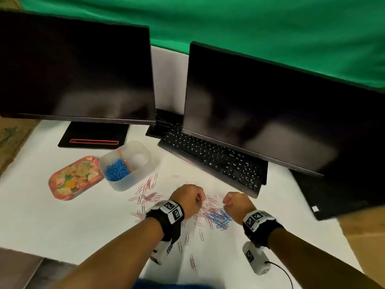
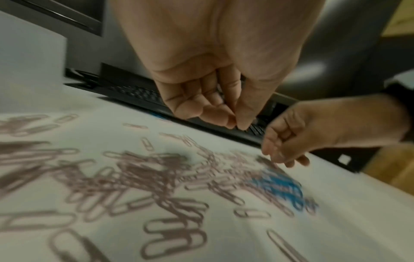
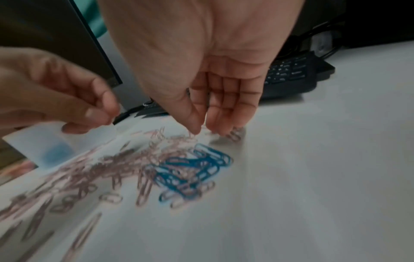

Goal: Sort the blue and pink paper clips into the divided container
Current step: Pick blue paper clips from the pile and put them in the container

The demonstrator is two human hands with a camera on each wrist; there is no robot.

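While both hands hover over the table, this is how things lie:

Pink paper clips (image 1: 145,195): scattered loose on the white table (image 1: 62,222), from beside the container to the near edge; many lie between the two hands.
Blue paper clips (image 1: 220,217): a small heap on the table, mixed with pink ones, just beside the right wrist. More blue clips (image 1: 116,171) already fill the near-left compartment.
Divided container (image 1: 143,152): translucent, standing left of the clips on the table; a few pink clips show at its divider.
Left hand (image 1: 188,200): above the pink clips, fingers curled with thumb and fingertips pressed together; blur hides whether a clip is between them.
Right hand (image 1: 236,204): low over the heap, fingers loosely bent and pointing down, thumb tip (image 3: 196,130) at a pink clip; I cannot tell if it holds it.
Around: patterned tray (image 1: 75,177) beside the container, black keyboard (image 1: 212,159), two dark monitors (image 1: 75,67) behind.
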